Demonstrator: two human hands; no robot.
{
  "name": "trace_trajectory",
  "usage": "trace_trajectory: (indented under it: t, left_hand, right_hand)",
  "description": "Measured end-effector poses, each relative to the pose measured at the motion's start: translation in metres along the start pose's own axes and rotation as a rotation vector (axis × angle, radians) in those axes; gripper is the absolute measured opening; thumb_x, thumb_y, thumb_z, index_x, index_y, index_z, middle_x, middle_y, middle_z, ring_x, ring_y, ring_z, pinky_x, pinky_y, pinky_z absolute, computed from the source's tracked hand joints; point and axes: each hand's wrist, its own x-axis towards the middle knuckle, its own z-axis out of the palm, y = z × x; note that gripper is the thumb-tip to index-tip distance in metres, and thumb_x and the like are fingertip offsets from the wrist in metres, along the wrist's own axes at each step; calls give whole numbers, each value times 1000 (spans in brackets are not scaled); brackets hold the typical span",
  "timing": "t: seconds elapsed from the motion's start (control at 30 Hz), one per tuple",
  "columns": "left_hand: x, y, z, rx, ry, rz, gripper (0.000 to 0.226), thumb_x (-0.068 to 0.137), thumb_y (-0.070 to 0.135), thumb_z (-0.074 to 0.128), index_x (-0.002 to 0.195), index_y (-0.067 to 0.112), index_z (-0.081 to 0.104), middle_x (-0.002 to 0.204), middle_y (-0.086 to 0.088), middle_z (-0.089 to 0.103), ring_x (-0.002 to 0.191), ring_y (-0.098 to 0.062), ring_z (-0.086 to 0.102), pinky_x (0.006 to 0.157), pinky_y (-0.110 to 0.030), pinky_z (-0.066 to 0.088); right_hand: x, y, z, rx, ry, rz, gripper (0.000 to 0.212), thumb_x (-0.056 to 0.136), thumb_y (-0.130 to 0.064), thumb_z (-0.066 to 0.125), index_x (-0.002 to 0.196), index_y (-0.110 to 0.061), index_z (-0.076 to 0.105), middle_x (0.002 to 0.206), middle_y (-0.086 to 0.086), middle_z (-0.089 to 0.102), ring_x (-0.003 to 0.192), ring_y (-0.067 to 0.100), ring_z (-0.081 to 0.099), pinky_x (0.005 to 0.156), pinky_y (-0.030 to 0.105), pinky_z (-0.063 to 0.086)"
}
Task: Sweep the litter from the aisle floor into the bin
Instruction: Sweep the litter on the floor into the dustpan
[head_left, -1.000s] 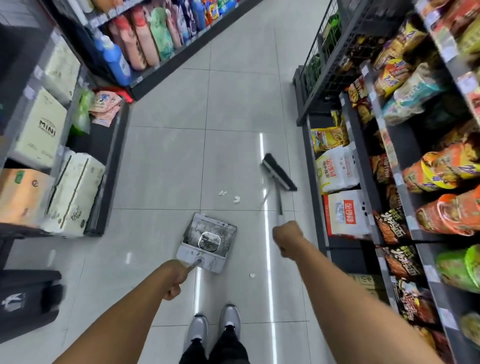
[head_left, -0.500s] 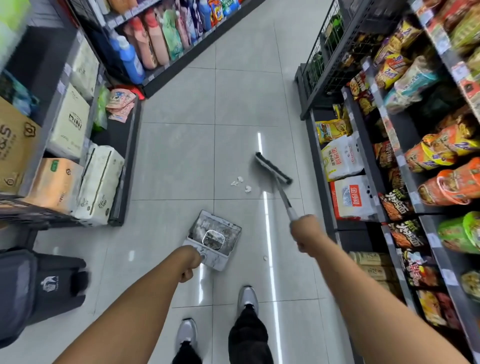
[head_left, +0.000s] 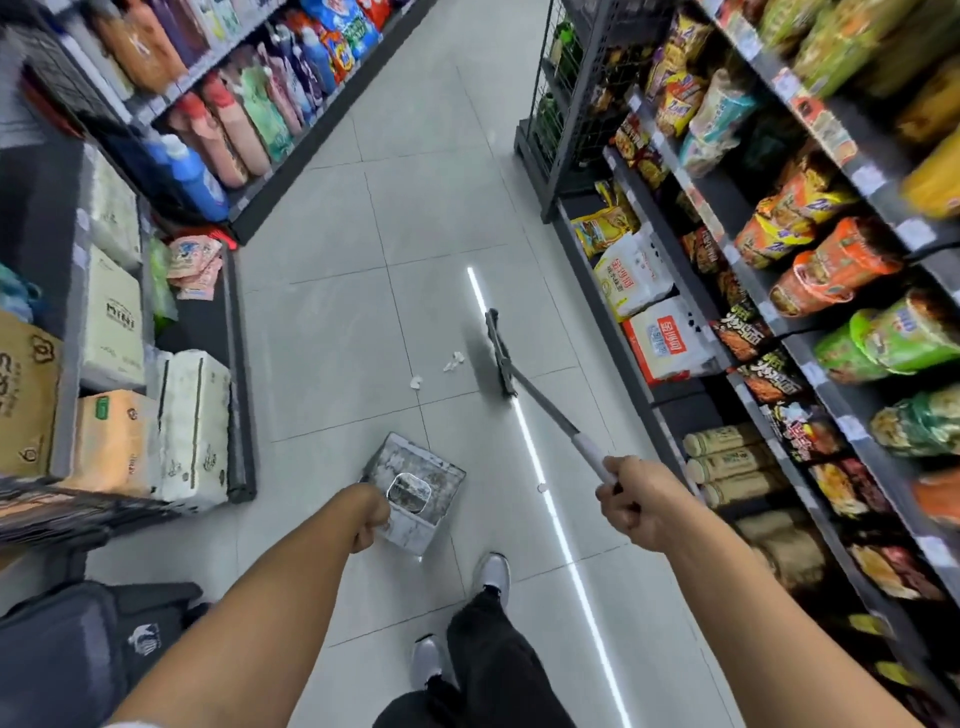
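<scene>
My right hand (head_left: 636, 501) grips the white end of a broom handle (head_left: 550, 410). The dark broom head (head_left: 498, 353) rests on the tiles ahead, just right of two crumpled white paper scraps (head_left: 453, 361) (head_left: 416, 382). A third small scrap (head_left: 541, 487) lies near the light streak between my hands. My left hand (head_left: 370, 517) holds the handle of a scuffed metal dustpan (head_left: 415, 488), which sits low over the floor in front of my feet. A dark bin (head_left: 67, 660) stands at the lower left.
Shelves line both sides of the aisle: tissue packs and boxes (head_left: 192, 426) on the left, snack bags and noodle cups (head_left: 831, 270) on the right. Detergent bottles (head_left: 228, 124) fill the far left shelf. My shoes (head_left: 493, 571) stand on the grey tiles behind the dustpan.
The broom head has swung from across the aisle to nearly lengthwise, close to the right of the scraps. I stepped forward, and the dustpan stayed in my left hand.
</scene>
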Motion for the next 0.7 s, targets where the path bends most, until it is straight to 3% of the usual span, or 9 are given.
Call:
trace_trajectory:
  t: [0.1, 0.2, 0.27, 0.3, 0.4, 0.47, 0.53, 0.6, 0.7]
  left_hand:
    - [-15, 22, -13, -21, 51, 68, 18, 95, -1, 28, 84, 4, 41, 56, -2, 35, 35, -14, 19, 41, -19, 14]
    - [-27, 50, -21, -14, 65, 82, 28, 94, 1, 21, 77, 4, 43, 42, 0, 51, 21, -7, 16, 35, -8, 12]
    - [-29, 61, -30, 5, 75, 102, 32, 95, 2, 18, 85, 8, 48, 50, -2, 62, 25, -5, 17, 38, -8, 12]
    - [-28, 67, -36, 5, 81, 104, 33, 95, 3, 18, 78, 6, 47, 52, -4, 64, 26, -5, 17, 38, -7, 13]
    - [-17, 75, -52, 21, 105, 112, 32, 95, 3, 23, 67, 3, 38, 58, -5, 38, 37, -12, 21, 35, -3, 19]
    - [-9, 77, -67, 37, 90, 111, 29, 94, 1, 26, 68, 2, 39, 65, -6, 32, 47, -14, 20, 36, -4, 19]
    - [1, 78, -88, 89, 69, 113, 22, 94, 2, 27, 78, 1, 43, 67, -6, 32, 48, -14, 21, 38, -5, 19]
    - [9, 77, -107, 143, 76, 118, 18, 94, 4, 26, 96, 2, 44, 69, -6, 34, 47, -13, 23, 39, -6, 19]
    - [22, 70, -144, 223, 75, 122, 20, 93, 4, 25, 102, 2, 43, 73, -8, 38, 46, -13, 24, 40, -8, 18]
  right_hand:
    - [-10, 19, 12, -31, 105, -60, 24, 96, -16, 44, 113, -6, 58, 66, 6, 39, 42, 15, 17, 40, 19, 15]
    - [-8, 23, 24, -42, 185, -82, 36, 89, -3, 36, 118, -4, 58, 76, 6, 44, 32, 12, 17, 40, 18, 17]
    - [-3, 29, 25, -53, 237, -49, 38, 88, -2, 33, 116, -9, 57, 67, 3, 39, 28, 11, 16, 41, 19, 16]
    - [-1, 33, 23, -45, 253, -15, 34, 88, -2, 34, 113, -13, 56, 61, 1, 34, 29, 11, 16, 41, 19, 17]
    - [-6, 48, 22, -74, 275, 77, 16, 93, -3, 38, 87, -12, 50, 60, 2, 33, 44, 18, 27, 42, 22, 27]
    - [-7, 59, 35, -46, 248, 89, 29, 97, -6, 37, 69, -16, 38, 68, 2, 36, 53, 17, 35, 50, 24, 36]
    - [-5, 67, 62, 18, 253, 136, 31, 96, -2, 37, 69, -16, 35, 66, 3, 37, 49, 17, 37, 45, 24, 37]
    - [-2, 69, 101, 123, 294, 212, 25, 88, 5, 36, 76, -17, 36, 54, 3, 35, 33, 16, 28, 35, 18, 27]
    - [-5, 51, 178, 229, 258, 244, 22, 83, 8, 34, 73, -11, 39, 51, 3, 32, 28, 14, 22, 39, 18, 21]
